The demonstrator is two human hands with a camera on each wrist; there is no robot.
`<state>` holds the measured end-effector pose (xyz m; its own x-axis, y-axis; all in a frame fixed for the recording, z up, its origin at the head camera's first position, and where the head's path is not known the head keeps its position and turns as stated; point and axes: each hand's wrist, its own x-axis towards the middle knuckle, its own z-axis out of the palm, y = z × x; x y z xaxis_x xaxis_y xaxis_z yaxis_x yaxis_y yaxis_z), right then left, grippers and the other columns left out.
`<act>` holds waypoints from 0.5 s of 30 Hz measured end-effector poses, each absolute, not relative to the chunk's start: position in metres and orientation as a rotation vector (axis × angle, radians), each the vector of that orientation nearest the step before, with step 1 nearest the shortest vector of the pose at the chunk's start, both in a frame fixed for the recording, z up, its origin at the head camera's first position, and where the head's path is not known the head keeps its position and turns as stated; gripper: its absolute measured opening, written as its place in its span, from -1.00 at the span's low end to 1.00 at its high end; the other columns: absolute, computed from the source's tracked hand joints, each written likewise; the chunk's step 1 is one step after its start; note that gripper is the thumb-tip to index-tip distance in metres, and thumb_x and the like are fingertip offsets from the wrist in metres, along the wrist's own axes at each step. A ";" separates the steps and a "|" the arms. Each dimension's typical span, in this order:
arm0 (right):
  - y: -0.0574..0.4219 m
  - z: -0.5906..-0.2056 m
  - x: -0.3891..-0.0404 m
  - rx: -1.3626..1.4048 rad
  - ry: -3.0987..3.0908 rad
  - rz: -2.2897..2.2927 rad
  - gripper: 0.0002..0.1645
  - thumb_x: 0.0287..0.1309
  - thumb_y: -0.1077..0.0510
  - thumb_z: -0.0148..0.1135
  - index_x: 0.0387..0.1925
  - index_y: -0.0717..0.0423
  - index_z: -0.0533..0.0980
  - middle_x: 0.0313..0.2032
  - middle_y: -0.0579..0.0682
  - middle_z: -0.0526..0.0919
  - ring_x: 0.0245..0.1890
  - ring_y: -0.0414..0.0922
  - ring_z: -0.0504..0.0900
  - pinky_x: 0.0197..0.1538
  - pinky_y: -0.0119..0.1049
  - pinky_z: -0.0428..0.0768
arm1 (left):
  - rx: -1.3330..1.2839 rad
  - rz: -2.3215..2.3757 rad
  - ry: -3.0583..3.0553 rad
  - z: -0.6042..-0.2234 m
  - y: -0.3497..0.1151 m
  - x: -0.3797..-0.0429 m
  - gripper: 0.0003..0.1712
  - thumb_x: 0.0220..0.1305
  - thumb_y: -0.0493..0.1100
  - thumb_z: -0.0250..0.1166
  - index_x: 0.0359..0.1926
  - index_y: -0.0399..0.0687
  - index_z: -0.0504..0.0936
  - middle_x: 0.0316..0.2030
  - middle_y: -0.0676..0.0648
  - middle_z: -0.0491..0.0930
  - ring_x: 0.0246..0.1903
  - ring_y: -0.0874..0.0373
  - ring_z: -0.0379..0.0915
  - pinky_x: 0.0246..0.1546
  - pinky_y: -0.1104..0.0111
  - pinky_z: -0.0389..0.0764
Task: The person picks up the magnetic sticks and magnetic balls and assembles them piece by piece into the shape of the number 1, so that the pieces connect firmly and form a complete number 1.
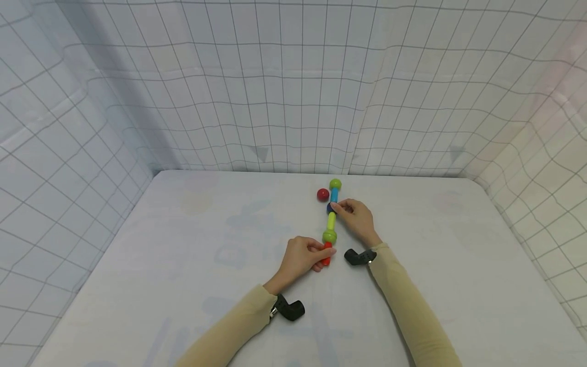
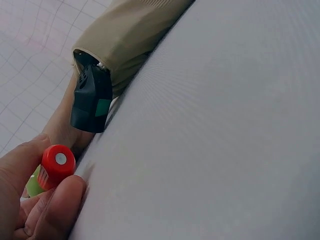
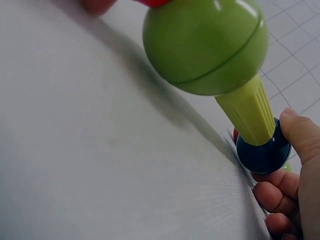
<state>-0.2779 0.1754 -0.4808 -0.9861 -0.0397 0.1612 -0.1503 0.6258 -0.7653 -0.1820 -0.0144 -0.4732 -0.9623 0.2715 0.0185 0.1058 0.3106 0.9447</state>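
Pinch of left hand (image 1: 300,255) on red rod (image 2: 56,169), of right hand (image 1: 358,218) on blue ball (image 3: 261,157); red ball (image 1: 323,194) beside light-blue rod (image 1: 334,195), seemingly apart.

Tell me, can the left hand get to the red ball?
Probably yes. The left hand is busy pinching the red stick, so it would likely have to let go first, but nothing seems to block its way to the red ball.

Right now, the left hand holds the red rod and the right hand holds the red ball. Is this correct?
Not the red ball: the right wrist view shows the right hand holding the dark blue ball. The rest stands.
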 end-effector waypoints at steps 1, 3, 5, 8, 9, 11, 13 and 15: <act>0.175 -0.481 -0.278 0.163 -2.714 1.295 -0.53 0.19 -0.21 0.21 -0.25 0.13 0.64 -0.46 -0.03 0.50 -0.40 -0.10 0.41 -0.33 -0.27 0.31 | 0.348 1.733 2.414 -0.473 -0.014 -0.182 -0.63 0.06 0.06 0.45 -0.38 -0.19 0.70 -0.72 0.08 0.59 -0.76 0.16 0.54 -0.67 0.31 0.57; 0.176 -0.480 -0.277 0.170 -2.709 1.294 -0.52 0.19 -0.21 0.21 -0.25 0.14 0.64 -0.46 -0.02 0.50 -0.40 -0.09 0.40 -0.33 -0.26 0.31 | 0.340 1.746 2.393 -0.474 -0.014 -0.182 -0.63 0.05 0.06 0.45 -0.38 -0.19 0.70 -0.72 0.06 0.58 -0.77 0.15 0.54 -0.68 0.30 0.57; 0.176 -0.480 -0.277 0.179 -2.698 1.297 -0.50 0.18 -0.22 0.21 -0.25 0.15 0.64 -0.47 -0.02 0.49 -0.40 -0.09 0.40 -0.33 -0.26 0.31 | 0.335 1.751 2.385 -0.474 -0.013 -0.182 -0.62 0.04 0.07 0.45 -0.38 -0.19 0.70 -0.72 0.05 0.58 -0.77 0.15 0.54 -0.68 0.29 0.57; 0.176 -0.481 -0.276 0.188 -2.667 1.309 -0.45 0.16 -0.27 0.19 -0.28 0.15 0.64 -0.49 -0.04 0.49 -0.42 -0.10 0.40 -0.35 -0.26 0.30 | 0.344 1.744 2.391 -0.474 -0.013 -0.182 -0.61 0.05 0.08 0.44 -0.38 -0.18 0.70 -0.73 0.04 0.58 -0.78 0.14 0.53 -0.68 0.30 0.57; 0.176 -0.481 -0.275 0.192 -2.654 1.303 -0.44 0.16 -0.29 0.19 -0.29 0.15 0.64 -0.50 -0.05 0.49 -0.43 -0.10 0.40 -0.37 -0.26 0.30 | 0.351 1.740 2.395 -0.474 -0.014 -0.182 -0.61 0.06 0.09 0.43 -0.38 -0.18 0.70 -0.73 0.04 0.58 -0.78 0.14 0.53 -0.68 0.30 0.57; 0.175 -0.481 -0.275 0.194 -2.640 1.314 -0.41 0.15 -0.32 0.17 -0.30 0.15 0.63 -0.50 -0.06 0.49 -0.44 -0.12 0.39 -0.37 -0.27 0.29 | 0.361 1.733 2.396 -0.474 -0.014 -0.183 -0.62 0.08 0.10 0.42 -0.39 -0.17 0.70 -0.74 0.03 0.57 -0.79 0.13 0.52 -0.69 0.30 0.56; 0.175 -0.482 -0.275 0.189 -2.639 1.322 -0.41 0.15 -0.33 0.16 -0.29 0.13 0.63 -0.49 -0.06 0.50 -0.44 -0.12 0.40 -0.37 -0.27 0.30 | 0.369 1.734 2.390 -0.473 -0.015 -0.183 -0.62 0.10 0.10 0.40 -0.41 -0.15 0.70 -0.75 0.02 0.57 -0.79 0.13 0.52 -0.69 0.29 0.56; 0.175 -0.482 -0.275 0.185 -2.649 1.330 -0.43 0.16 -0.31 0.18 -0.28 0.13 0.64 -0.47 -0.04 0.51 -0.42 -0.11 0.41 -0.36 -0.26 0.31 | 0.370 1.743 2.376 -0.474 -0.016 -0.183 -0.62 0.12 0.11 0.38 -0.43 -0.14 0.70 -0.76 0.01 0.56 -0.79 0.13 0.52 -0.70 0.29 0.56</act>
